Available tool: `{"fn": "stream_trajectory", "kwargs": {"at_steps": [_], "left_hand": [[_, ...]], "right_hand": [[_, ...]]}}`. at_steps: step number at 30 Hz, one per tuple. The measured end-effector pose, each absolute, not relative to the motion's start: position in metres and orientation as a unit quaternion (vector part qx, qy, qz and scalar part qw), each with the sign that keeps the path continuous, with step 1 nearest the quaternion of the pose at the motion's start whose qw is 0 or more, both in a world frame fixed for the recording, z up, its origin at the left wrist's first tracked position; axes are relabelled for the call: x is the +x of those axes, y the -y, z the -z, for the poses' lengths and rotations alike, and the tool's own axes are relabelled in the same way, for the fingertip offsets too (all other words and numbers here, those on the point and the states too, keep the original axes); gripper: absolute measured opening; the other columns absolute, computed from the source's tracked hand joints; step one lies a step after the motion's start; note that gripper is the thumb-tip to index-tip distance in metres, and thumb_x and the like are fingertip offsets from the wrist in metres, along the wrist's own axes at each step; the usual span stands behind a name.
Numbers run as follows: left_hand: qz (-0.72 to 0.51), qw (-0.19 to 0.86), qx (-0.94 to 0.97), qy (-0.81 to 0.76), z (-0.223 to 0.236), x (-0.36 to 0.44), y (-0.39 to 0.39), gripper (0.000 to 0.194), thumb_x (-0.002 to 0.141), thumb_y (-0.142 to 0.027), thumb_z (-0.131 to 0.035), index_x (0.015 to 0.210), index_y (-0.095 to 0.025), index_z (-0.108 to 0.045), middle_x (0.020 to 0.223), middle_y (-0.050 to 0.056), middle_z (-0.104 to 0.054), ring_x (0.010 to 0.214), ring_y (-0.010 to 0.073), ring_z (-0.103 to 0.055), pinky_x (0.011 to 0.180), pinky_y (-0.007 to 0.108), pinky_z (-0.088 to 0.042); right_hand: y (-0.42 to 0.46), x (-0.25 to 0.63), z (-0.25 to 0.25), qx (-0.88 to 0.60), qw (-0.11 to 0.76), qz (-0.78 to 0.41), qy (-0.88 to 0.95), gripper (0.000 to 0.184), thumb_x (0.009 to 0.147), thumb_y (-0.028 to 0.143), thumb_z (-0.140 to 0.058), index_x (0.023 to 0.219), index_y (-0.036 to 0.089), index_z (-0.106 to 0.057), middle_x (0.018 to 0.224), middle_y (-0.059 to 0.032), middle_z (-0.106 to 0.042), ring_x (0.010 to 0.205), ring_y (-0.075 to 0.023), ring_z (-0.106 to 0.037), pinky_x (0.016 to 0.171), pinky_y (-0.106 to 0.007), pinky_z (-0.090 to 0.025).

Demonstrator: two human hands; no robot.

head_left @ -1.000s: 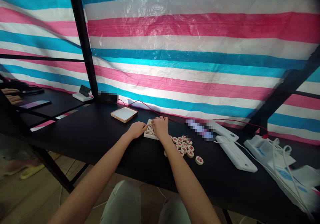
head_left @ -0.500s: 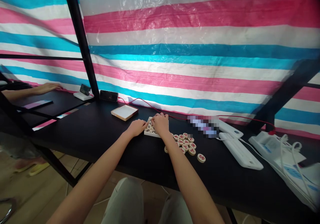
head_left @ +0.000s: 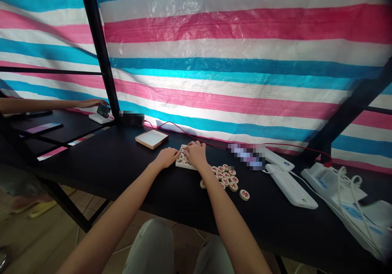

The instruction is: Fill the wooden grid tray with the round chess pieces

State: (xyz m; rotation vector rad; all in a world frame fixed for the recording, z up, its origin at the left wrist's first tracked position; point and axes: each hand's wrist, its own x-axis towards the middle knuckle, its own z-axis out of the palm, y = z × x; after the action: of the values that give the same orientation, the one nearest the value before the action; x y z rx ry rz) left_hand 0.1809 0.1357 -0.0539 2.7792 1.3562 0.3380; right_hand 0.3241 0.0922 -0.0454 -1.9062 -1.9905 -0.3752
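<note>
A shallow white box (head_left: 186,166) holds several round Chinese chess pieces (head_left: 181,158) with black characters. At its left rim lies my left hand (head_left: 167,158), its fingers bent and closed against the box. My right hand (head_left: 196,154) is over the box's right part, fingers curled down among the pieces; what its fingertips hold, if anything, is hidden. Right of the box, beside my right forearm, several red-marked Chinese chess pieces (head_left: 226,175) lie in a loose group. One red-marked piece (head_left: 244,194) sits apart, nearer the front edge.
An open box lid (head_left: 152,138) lies at the back left of the black table (head_left: 122,159). White power banks (head_left: 292,186), a blurred phone (head_left: 246,155) and a power strip (head_left: 343,208) with cables occupy the right. Another person's hand (head_left: 93,103) touches a small device (head_left: 103,110) at far left.
My hands stay at the box, with my right hand barely shifted. The other person's hand has reached right to the small device. The view has turned slightly.
</note>
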Motion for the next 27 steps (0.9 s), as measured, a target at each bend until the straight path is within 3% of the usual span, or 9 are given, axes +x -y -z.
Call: {"fn": "stream_trajectory", "kwargs": {"at_steps": [12, 15, 18, 22, 27], "left_hand": [[-0.102, 0.028, 0.893, -0.437, 0.056, 0.181, -0.138, 0.049, 0.091, -0.041, -0.022, 0.089, -0.019, -0.066, 0.088, 0.010, -0.065, 0.085, 0.0225, -0.059, 0.070, 0.029, -0.042], [-0.096, 0.028, 0.892, -0.441, 0.056, 0.181, -0.139, 0.049, 0.091, -0.041, -0.022, 0.088, -0.018, -0.066, 0.089, 0.010, -0.065, 0.085, 0.0220, -0.059, 0.071, 0.028, -0.042], [-0.090, 0.028, 0.892, -0.443, 0.056, 0.180, -0.140, 0.050, 0.091, -0.043, -0.023, 0.087, -0.017, -0.065, 0.089, 0.011, -0.064, 0.083, 0.0222, -0.059, 0.071, 0.029, -0.042], [-0.085, 0.027, 0.891, -0.444, 0.057, 0.179, -0.142, 0.051, 0.090, -0.044, -0.021, 0.089, -0.017, -0.065, 0.090, 0.011, -0.064, 0.085, 0.0233, -0.059, 0.071, 0.029, -0.042], [-0.084, 0.027, 0.891, -0.445, 0.057, 0.178, -0.142, 0.053, 0.090, -0.045, -0.019, 0.089, -0.018, -0.066, 0.090, 0.010, -0.065, 0.087, 0.0238, -0.058, 0.070, 0.029, -0.042]], "right_hand": [[-0.034, 0.341, 0.016, -0.628, 0.294, 0.122, 0.711, 0.022, 0.088, 0.024, -0.045, 0.101, 0.029, -0.063, 0.100, -0.0007, -0.061, 0.092, -0.0168, -0.048, 0.077, -0.033, -0.028], [0.014, 0.351, 0.015, -0.564, 0.261, 0.061, 0.781, 0.022, 0.088, 0.029, -0.046, 0.104, 0.031, -0.061, 0.102, 0.0000, -0.060, 0.095, -0.0160, -0.049, 0.076, -0.030, -0.031], [0.055, 0.354, 0.026, -0.526, 0.214, 0.028, 0.823, 0.021, 0.086, 0.033, -0.050, 0.104, 0.031, -0.061, 0.107, -0.0003, -0.058, 0.101, -0.0168, -0.047, 0.085, -0.033, -0.031], [0.075, 0.348, 0.042, -0.526, 0.170, 0.075, 0.830, 0.024, 0.087, 0.028, -0.048, 0.108, 0.028, -0.059, 0.108, -0.0025, -0.058, 0.108, -0.0191, -0.044, 0.090, -0.037, -0.029], [0.068, 0.345, 0.045, -0.518, 0.156, 0.141, 0.829, 0.017, 0.087, 0.023, -0.048, 0.098, 0.026, -0.061, 0.107, -0.0026, -0.059, 0.103, -0.0197, -0.046, 0.089, -0.040, -0.027]]}}
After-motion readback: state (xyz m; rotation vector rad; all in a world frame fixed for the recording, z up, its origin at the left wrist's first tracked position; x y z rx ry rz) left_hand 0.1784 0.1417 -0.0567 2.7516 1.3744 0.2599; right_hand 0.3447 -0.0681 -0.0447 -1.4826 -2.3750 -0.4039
